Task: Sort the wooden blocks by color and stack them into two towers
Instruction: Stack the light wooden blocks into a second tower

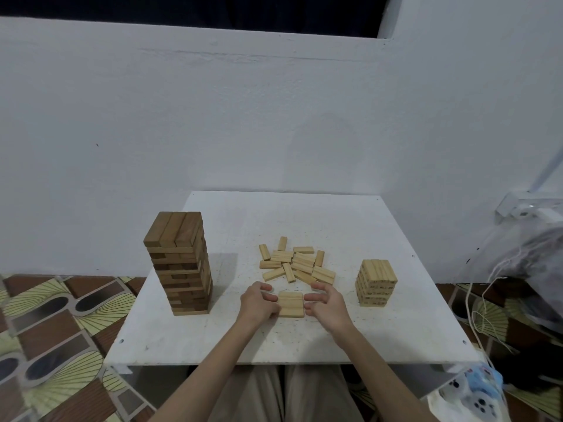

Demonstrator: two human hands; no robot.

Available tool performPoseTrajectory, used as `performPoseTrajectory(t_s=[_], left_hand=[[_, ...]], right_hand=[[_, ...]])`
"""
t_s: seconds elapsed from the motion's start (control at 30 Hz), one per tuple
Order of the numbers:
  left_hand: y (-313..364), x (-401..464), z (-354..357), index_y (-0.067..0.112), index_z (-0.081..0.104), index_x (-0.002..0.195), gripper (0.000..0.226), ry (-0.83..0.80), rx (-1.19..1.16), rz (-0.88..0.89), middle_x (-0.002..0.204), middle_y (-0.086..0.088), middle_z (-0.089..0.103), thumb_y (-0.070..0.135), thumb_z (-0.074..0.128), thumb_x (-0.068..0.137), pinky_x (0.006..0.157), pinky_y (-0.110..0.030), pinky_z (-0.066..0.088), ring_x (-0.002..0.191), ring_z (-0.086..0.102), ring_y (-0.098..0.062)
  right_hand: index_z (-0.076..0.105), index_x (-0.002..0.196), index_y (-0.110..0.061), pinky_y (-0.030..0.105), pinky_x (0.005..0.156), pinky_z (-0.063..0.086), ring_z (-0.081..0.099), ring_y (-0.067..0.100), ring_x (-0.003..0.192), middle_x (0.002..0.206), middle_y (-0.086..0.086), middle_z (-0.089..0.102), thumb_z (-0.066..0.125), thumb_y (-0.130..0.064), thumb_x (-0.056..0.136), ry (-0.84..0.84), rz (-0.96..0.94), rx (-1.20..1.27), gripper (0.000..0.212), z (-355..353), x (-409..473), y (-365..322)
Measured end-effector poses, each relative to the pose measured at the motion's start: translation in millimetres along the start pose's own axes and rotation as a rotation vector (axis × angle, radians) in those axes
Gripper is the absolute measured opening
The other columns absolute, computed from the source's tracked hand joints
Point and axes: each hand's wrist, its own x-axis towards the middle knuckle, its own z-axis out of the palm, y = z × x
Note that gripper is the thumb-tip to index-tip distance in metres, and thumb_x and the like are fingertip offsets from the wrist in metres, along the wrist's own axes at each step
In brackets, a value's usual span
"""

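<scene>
A tall tower of dark brown blocks [180, 263] stands on the left of the white table [350, 336]. A short tower of light blocks [377, 283] stands on the right. Several loose light blocks [297, 263] lie scattered in the middle. In front of that pile, a flat row of three light blocks [291, 304] lies on the table between my hands. My left hand [259, 303] touches the row's left side with its fingertips. My right hand [326, 303] hovers at the right side, fingers spread and relaxed, holding nothing.
A white wall rises just behind the table. Patterned floor [54, 330] shows on the left. On the right are a dark bag [536, 269], white cords [481, 318] and a plastic bag with a blue toy [478, 388]. My knees sit under the table's front edge.
</scene>
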Motion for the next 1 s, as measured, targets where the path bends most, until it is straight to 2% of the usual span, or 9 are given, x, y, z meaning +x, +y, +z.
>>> performPoseTrajectory(t_s=[0.13,0.4,0.5,0.57,0.8,1.0], left_hand=[[-0.2,0.8,0.5,0.004,0.052,0.114,0.042,-0.001,-0.026,-0.006,0.082,0.001,0.059,-0.007,0.067,0.077,0.046,-0.008,0.044,0.079,0.056,-0.013],[0.5,3.2,0.7,0.007,0.054,0.11,0.044,0.007,-0.035,-0.009,0.081,0.001,0.059,-0.007,0.072,0.072,0.056,-0.016,0.045,0.081,0.057,-0.015],[2.4,3.6,1.3,0.006,0.056,0.108,0.048,-0.003,-0.037,-0.016,0.085,-0.004,0.061,-0.01,0.075,0.066,0.072,-0.033,0.056,0.08,0.058,-0.02],[2.0,4.0,2.2,0.006,0.057,0.105,0.05,0.0,-0.045,-0.023,0.088,-0.007,0.062,-0.011,0.076,0.063,0.079,-0.04,0.056,0.079,0.057,-0.021],[0.4,6.0,6.3,0.009,0.056,0.102,0.046,0.022,-0.015,0.005,0.094,-0.008,0.061,-0.009,0.076,0.065,0.081,-0.035,0.055,0.08,0.057,-0.019],[-0.6,6.7,7.8,0.01,0.056,0.103,0.044,0.033,-0.01,0.012,0.092,-0.007,0.061,-0.008,0.075,0.067,0.078,-0.03,0.054,0.081,0.057,-0.018]], right_hand=[[0.049,0.125,-0.011,0.041,0.09,0.054,0.065,0.023,0.098,0.101,0.003,0.063,0.057,0.007,0.084,-0.009,-0.001,0.011,0.046,1.1,-1.2,-0.8],[0.051,0.121,-0.016,0.04,0.086,0.056,0.064,0.02,0.094,0.098,-0.001,0.064,0.06,0.007,0.081,0.024,-0.011,-0.043,0.047,3.9,-1.5,-1.5],[0.053,0.12,-0.017,0.037,0.081,0.057,0.065,0.017,0.087,0.098,-0.004,0.064,0.059,0.01,0.078,0.045,-0.027,-0.084,0.05,4.8,-1.6,-2.0],[0.054,0.12,-0.016,0.031,0.075,0.057,0.064,0.016,0.084,0.099,-0.004,0.063,0.061,0.012,0.076,0.041,-0.038,-0.102,0.052,5.3,-2.6,-1.5],[0.056,0.115,-0.014,0.017,0.058,0.051,0.059,0.013,0.079,0.104,0.001,0.061,0.067,0.013,0.075,0.044,-0.077,-0.128,0.05,4.5,-5.1,-0.8],[0.058,0.116,-0.01,0.027,0.072,0.057,0.059,0.012,0.075,0.1,0.001,0.064,0.067,0.012,0.076,0.065,-0.08,-0.132,0.047,5.2,-2.3,1.4]])
